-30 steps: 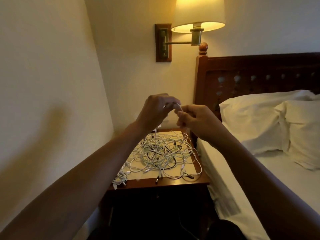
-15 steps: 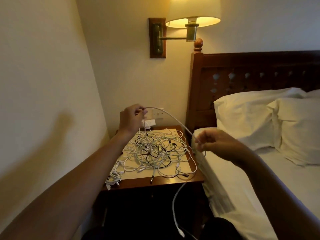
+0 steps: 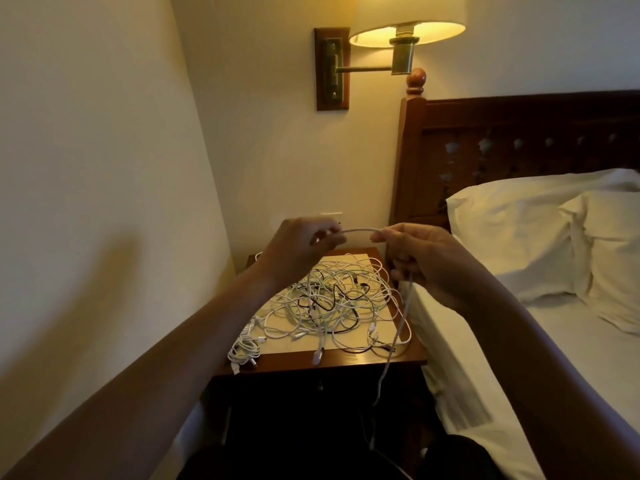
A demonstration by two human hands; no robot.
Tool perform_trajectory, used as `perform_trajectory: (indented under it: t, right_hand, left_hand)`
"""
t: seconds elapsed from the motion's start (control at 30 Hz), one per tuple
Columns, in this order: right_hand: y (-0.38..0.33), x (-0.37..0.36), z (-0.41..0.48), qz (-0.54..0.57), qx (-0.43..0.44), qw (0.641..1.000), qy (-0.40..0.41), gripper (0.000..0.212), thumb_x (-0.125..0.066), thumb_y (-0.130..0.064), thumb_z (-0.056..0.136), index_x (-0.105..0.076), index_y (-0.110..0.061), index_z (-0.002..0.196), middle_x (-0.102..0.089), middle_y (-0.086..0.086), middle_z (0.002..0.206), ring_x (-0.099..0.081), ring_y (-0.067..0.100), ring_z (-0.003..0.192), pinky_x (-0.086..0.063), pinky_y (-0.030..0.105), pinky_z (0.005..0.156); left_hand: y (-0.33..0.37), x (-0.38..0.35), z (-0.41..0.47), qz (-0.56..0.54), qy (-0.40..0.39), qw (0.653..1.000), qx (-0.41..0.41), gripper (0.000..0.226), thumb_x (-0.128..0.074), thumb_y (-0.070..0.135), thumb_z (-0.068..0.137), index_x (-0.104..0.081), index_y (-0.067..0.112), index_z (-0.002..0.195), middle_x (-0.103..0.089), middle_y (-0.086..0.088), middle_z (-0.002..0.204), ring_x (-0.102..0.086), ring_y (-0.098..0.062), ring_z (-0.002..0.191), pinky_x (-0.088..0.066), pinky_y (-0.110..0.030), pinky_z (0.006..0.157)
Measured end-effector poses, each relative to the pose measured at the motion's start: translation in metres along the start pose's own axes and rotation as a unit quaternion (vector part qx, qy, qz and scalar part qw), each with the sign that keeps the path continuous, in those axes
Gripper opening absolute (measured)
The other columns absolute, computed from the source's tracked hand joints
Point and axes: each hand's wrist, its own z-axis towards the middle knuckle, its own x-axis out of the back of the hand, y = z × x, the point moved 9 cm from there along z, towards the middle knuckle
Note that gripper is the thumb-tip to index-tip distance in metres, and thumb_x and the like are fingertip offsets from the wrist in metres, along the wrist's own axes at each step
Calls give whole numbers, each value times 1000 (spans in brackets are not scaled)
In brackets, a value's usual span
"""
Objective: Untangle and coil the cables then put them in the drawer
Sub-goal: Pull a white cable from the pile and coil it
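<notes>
A tangle of white and black cables [image 3: 332, 303] lies on the wooden nightstand [image 3: 346, 358]. My left hand [image 3: 304, 251] and my right hand [image 3: 426, 261] are raised above it, close together, each pinching the same white cable [image 3: 360, 230]. A short stretch of it arches between them. The rest runs through my right hand and hangs down past the nightstand's front edge [image 3: 398, 337]. A small coiled white bundle [image 3: 244, 351] sits at the nightstand's front left corner. The drawer front below is dark, with a small knob [image 3: 320, 387] showing.
A wall stands close on the left. The bed [image 3: 519, 358] with white pillows [image 3: 540, 230] and a wooden headboard [image 3: 519, 140] is right of the nightstand. A lit wall lamp [image 3: 405, 26] hangs above. My dark-clad knees [image 3: 457, 459] are at the bottom edge.
My hands pulled apart along the white cable, then came back together above the tangle. The loose end of the cable now hangs down in front of the nightstand.
</notes>
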Motion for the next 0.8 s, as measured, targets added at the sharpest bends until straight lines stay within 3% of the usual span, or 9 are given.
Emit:
perform_trajectory:
  t: [0.13,0.23,0.3,0.4,0.47,0.53,0.6,0.67,0.8]
  right_hand:
    - [-3,53,0,-88,49,984,150,28,-49,-25,108,-72,-9,106,-57,7,78,-49,16,67,-44,32,67]
    - [15,77,0,-180,24,969,166,27,-51,-22,107,-75,-12,98,-61,3,75,-52,21,74,-46,34,73]
    - [32,81,1,-283,12,945,161,23,-54,-20,106,-75,-15,96,-65,0,79,-59,22,77,-48,33,74]
    - [41,60,-4,-399,7,908,130,22,-65,-16,99,-67,-18,120,-66,-8,110,-62,15,102,-45,23,73]
    - [42,19,-4,-360,22,932,43,45,-70,-17,95,-56,-20,138,-63,-10,126,-59,11,117,-47,21,84]
    - [41,-26,-7,-252,19,966,-51,43,-66,-16,98,-55,-19,140,-71,-4,117,-68,12,108,-55,29,90]
    - [30,-46,-9,-153,18,985,-79,24,-53,-10,104,-64,-13,126,-70,3,90,-69,16,80,-60,29,74]
    - [22,-41,-8,-53,-10,996,-73,32,-38,-6,107,-69,-6,111,-54,6,75,-52,17,63,-48,25,55]
    - [25,-36,-8,111,-80,986,-96,39,-36,-22,109,-67,1,111,-29,1,65,-27,12,54,-29,27,50]
  left_hand:
    - [-60,-26,-51,-115,-79,978,152,18,-58,22,104,-68,13,92,-68,0,71,-62,-3,60,-48,-18,61]
    - [-88,-27,-81,-236,-74,937,245,17,-60,20,103,-72,8,98,-63,-4,66,-60,-17,58,-50,-27,58]
    - [-88,-16,-83,-236,-45,936,255,18,-61,27,102,-76,18,102,-54,4,61,-48,-11,54,-39,-25,53]
    - [-48,0,-65,-193,-43,961,192,20,-62,33,100,-78,24,110,-48,13,56,-37,-3,49,-29,-19,50]
    - [-5,5,-47,-161,-63,979,112,21,-64,33,99,-78,23,111,-54,14,58,-44,-1,50,-32,-14,51]
    - [26,10,-32,-101,-56,992,48,18,-67,32,97,-77,24,109,-61,12,63,-53,-2,55,-38,-15,53]
    - [32,20,-25,-63,-15,997,38,17,-70,35,94,-73,22,105,-65,8,69,-60,-7,61,-44,-21,56]
    - [18,27,-26,-53,8,997,62,27,-72,45,89,-70,19,97,-65,7,70,-58,-4,61,-42,-17,53]
    - [7,10,-43,-16,-60,996,64,43,-63,58,87,-75,17,91,-57,10,63,-51,3,56,-31,-14,51]
